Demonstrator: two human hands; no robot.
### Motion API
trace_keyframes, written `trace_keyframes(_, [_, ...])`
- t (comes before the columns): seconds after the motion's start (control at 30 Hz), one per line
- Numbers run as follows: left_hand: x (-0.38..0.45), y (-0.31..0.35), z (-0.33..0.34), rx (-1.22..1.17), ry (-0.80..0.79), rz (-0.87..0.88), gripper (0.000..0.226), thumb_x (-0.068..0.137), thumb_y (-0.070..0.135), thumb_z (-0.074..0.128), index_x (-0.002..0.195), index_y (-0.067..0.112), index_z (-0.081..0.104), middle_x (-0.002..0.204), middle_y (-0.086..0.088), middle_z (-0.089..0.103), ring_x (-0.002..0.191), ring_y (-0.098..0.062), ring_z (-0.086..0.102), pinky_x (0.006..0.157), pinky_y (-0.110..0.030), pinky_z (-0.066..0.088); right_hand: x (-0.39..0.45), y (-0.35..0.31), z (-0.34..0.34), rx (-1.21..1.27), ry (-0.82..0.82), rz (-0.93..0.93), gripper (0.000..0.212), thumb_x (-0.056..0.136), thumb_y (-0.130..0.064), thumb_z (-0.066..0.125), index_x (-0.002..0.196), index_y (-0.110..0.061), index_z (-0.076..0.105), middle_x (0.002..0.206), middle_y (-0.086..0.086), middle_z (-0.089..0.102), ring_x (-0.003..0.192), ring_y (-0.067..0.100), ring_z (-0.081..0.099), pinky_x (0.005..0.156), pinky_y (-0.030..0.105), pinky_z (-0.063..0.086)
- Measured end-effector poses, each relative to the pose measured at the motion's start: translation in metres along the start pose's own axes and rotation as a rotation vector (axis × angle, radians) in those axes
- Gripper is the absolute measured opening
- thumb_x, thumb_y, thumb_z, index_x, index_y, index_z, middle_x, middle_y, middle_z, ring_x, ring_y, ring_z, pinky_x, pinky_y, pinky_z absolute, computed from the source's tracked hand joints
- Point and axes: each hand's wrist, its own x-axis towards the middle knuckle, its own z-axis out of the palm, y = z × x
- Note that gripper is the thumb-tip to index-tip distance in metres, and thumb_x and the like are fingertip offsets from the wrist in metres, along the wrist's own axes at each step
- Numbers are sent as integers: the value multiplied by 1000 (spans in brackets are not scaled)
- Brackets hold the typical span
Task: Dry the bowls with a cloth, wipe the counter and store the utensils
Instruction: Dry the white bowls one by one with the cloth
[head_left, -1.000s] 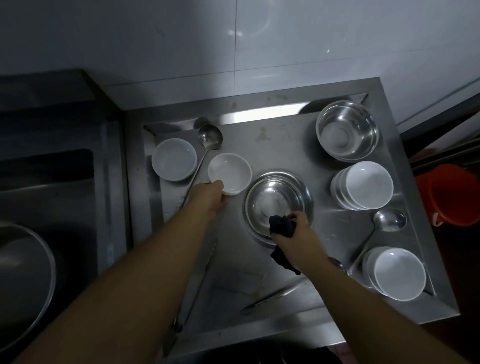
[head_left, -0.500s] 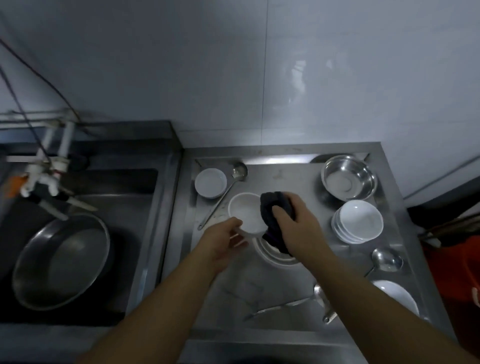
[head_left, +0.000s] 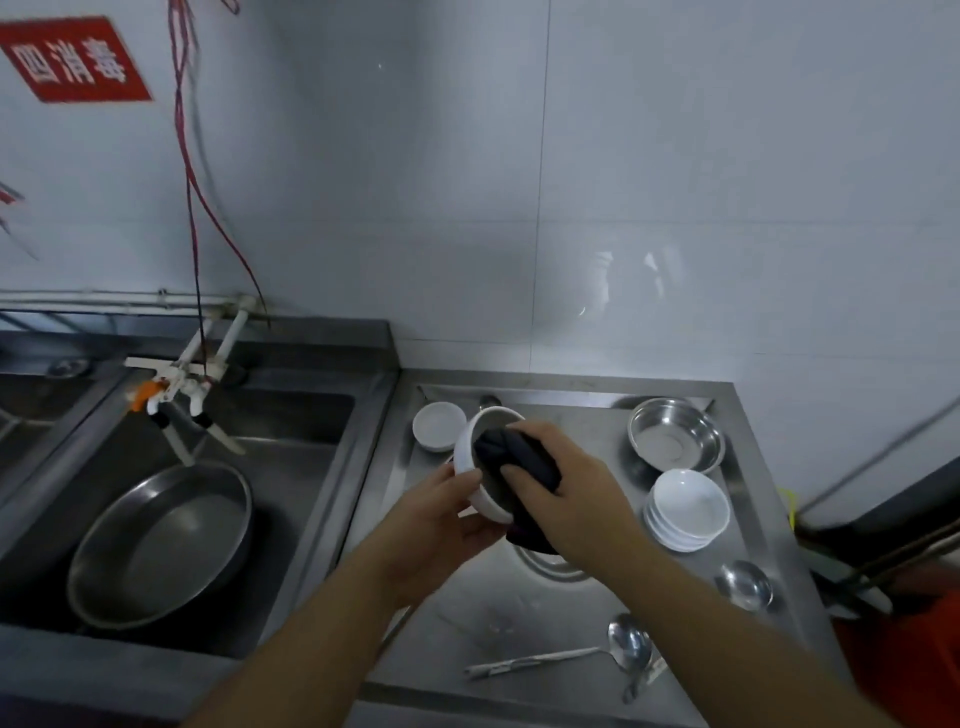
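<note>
Right hand (head_left: 563, 488) clamped a dark cloth (head_left: 511, 457), pressing it into the white bowl (head_left: 480, 462) at frame centre. Left hand (head_left: 441, 514) curled around the bowl's lower rim, tilting its mouth rightward (likely so the cloth reaches the inside). Bowl was held above the steel counter (head_left: 571, 613); stacked white bowls (head_left: 685, 509) sat right of centre, ladle (head_left: 618, 649) lower right.
</note>
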Motion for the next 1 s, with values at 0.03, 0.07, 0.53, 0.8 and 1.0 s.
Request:
trace_keyframes(0.03, [-3, 2, -2, 5, -12, -14, 56, 94, 35, 72, 145, 15, 61, 145, -22, 62, 124, -39, 67, 101, -41, 56, -2, -4, 0, 7, -4, 6, 35, 93, -46, 63, 126, -54, 54, 106, -29, 68, 96, -4, 64, 81, 22, 53])
trace_keyframes(0.07, [-7, 6, -3, 20, -29, -24, 58, 95, 39, 71, 147, 15, 60, 146, -22, 61, 123, -38, 67, 100, -41, 56, -3, -7, 0, 9, -10, 9, 34, 93, -46, 63, 124, -56, 54, 105, -29, 68, 95, -3, 65, 80, 25, 54])
trace_keyframes(0.53, [-35, 51, -65, -93, -297, -98, 97, 77, 68, 80, 154, 16, 52, 153, -26, 53, 138, -43, 56, 103, -55, 54, 13, -83, 46, -224, -167, -343, 43, 87, -30, 61, 128, -44, 58, 121, -24, 62, 109, 2, 59, 93, 17, 47])
trace_keyframes(0.8, [-38, 59, -95, -149, -268, -115, 87, 66, 73, 85, 137, 24, 70, 149, -22, 59, 131, -41, 63, 100, -51, 57, 52, -102, 67, -794, -268, -704, 42, 94, -18, 67, 135, -25, 68, 132, -6, 69, 114, 19, 60, 105, 34, 47])
trace_keyframes(1.0, [-28, 79, -99, 48, -153, 13, 114, 56, 72, 91, 149, 19, 53, 144, -22, 62, 130, -44, 63, 101, -61, 55, 76, -125, 94, -916, -372, -118, 38, 100, -32, 60, 137, -29, 55, 122, 3, 65, 100, 25, 67, 85, 41, 59])
